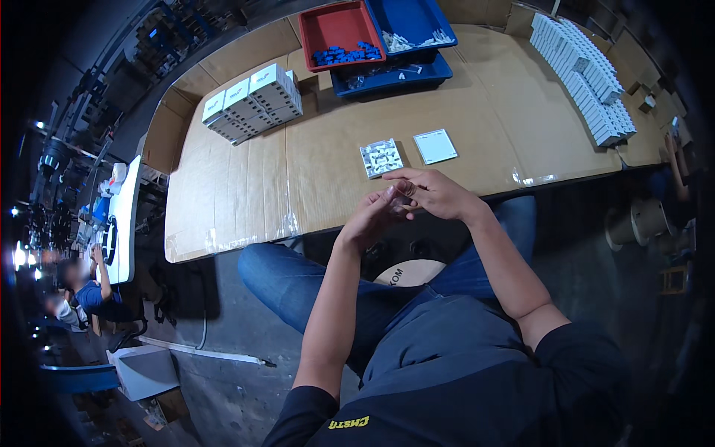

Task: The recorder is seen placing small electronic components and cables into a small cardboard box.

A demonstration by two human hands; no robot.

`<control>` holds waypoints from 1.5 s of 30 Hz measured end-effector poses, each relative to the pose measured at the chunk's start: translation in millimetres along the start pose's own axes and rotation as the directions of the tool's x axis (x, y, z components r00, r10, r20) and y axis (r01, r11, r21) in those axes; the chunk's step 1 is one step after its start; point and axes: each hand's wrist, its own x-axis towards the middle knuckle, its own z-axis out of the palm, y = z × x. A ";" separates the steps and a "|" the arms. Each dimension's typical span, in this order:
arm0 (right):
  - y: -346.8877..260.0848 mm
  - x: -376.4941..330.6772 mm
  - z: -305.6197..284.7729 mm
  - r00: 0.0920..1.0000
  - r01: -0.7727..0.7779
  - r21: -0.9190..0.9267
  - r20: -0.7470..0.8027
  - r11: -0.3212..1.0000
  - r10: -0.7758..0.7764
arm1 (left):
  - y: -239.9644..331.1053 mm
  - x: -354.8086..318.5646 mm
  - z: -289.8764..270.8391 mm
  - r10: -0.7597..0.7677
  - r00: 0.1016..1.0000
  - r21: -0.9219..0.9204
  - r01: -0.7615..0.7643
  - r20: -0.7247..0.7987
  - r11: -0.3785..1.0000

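Both hands meet just off the near edge of the desk (246, 186), which is covered in cardboard. The left hand (372, 217) and right hand (432, 192) touch at the fingertips, fingers curled in around something small between them; it is too small and hidden to tell what it is, or which hand grips it.

Just at 12 o'clock from the hands, on the desk, lies a white square part (380, 158) with ribbed insides facing up. Beside it at 3 o'clock lies a flat white plate (435, 146), apart from it.

Far across the desk at 12 o'clock stand a red tray (328, 30) with small blue pieces, and two blue trays (417, 18) holding white pieces. At 10 o'clock sits a block of white boxes (253, 100). At 2 o'clock a long row of white boxes (585, 74) runs along the desk's far right side.

At 8 o'clock, well away, another person (86, 287) sits at a white bench.
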 end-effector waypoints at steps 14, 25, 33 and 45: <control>-13.9 11.5 -47.7 0.947 0.237 -0.311 -0.136 0.920 -0.290 | -5.8 6.4 -21.9 0.070 0.996 -0.125 -0.076 -0.049 0.989; 28.3 175.1 -265.8 0.766 -0.035 -0.636 -0.513 0.771 -0.388 | 3.2 32.2 -102.3 0.200 0.966 -0.747 -0.256 -0.166 0.613; 8.4 269.3 -349.9 0.830 -0.190 -0.850 -0.407 0.492 -0.382 | 14.7 34.4 -102.5 0.158 0.982 -0.836 -0.174 -0.107 0.521; 53.2 334.1 -385.7 0.937 -0.192 -0.844 -0.309 0.501 -0.162 | 16.9 42.0 -98.8 0.083 0.982 -0.799 -0.187 -0.171 0.571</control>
